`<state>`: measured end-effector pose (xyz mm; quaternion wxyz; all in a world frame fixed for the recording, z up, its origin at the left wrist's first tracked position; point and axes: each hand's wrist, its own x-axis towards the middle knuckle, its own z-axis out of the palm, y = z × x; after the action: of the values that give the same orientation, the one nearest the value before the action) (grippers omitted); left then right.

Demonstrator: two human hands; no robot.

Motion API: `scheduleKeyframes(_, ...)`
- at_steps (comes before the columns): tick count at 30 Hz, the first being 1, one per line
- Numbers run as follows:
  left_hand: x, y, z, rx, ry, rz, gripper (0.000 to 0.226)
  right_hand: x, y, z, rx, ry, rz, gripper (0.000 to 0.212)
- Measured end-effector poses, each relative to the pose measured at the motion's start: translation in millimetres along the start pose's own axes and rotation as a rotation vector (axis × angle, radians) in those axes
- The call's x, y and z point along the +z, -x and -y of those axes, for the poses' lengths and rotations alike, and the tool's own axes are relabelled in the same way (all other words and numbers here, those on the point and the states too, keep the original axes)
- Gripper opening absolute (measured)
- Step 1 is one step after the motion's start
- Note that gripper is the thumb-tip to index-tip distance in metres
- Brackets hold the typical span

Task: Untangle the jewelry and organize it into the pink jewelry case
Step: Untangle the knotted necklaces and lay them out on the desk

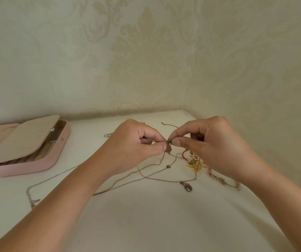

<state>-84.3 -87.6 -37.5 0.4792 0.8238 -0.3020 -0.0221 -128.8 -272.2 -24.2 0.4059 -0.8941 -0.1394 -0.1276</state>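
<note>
At the far left a pink jewelry case (pixel 37 167) lies open on the white table (pixel 146 215), with a beige inner flap (pixel 22 139) tilted over its padded rolls. In front of it, a silver chain (pixel 30 194) with a clasp at its end trails along the table toward the middle. The left hand (pixel 133 144) is held just above the table, thumb and forefinger pressed together on a thin chain (pixel 161 160), the other fingers curled into the palm. That chain hangs from the pinch in loops that cross other strands on the table, well apart from the case. Below the loops lies a teardrop pendant (pixel 188 188). The right hand (pixel 211 146) meets the left almost fingertip to fingertip, thumb and forefinger pinching a small dark piece on the same tangle, the remaining fingers curled. Under and beside this hand sits a heap of charms (pixel 194 161) with a red cord, gold bits and pale beads, and a beaded bracelet (pixel 224 180) runs out to the right. Patterned cream wallpaper (pixel 146 51) stands behind.
</note>
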Motion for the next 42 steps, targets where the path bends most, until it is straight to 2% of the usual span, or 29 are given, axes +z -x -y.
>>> scheduleKeyframes(6,0.5,1.0,-1.0,0.014,-0.026,-0.006,0.014,2.9,-0.7,-4.0,-0.12,0.193,-0.034,0.011)
scheduleKeyframes(13,5.2,1.7,1.2,0.057,-0.097,-0.044,0.009,5.1,-2.8,-4.7,-0.187,0.276,-0.059,0.008)
scheduleKeyframes(18,7.2,0.3,3.2,0.12,-0.15,-0.089,0.014,4.1,-2.1,-5.5,-0.2,0.291,-0.067,0.008)
scheduleKeyframes(25,8.3,0.3,2.5,0.113,-0.116,-0.154,0.013,16.5,-2.0,-5.9,-0.291,0.506,-0.271,0.011)
scheduleKeyframes(28,10.9,1.3,1.5,0.125,-0.135,-0.157,0.018,14.9,-4.3,-7.4,-0.272,0.428,-0.299,0.012)
scheduleKeyframes(35,5.7,2.1,0.1,0.057,-0.041,-0.144,0.018,0.9,-2.1,-3.1,-0.035,0.069,-0.165,0.011)
scheduleKeyframes(42,7.3,2.4,-3.6,0.055,-0.03,-0.175,0.018,-0.8,-0.5,1.1,-0.007,-0.022,-0.07,0.014)
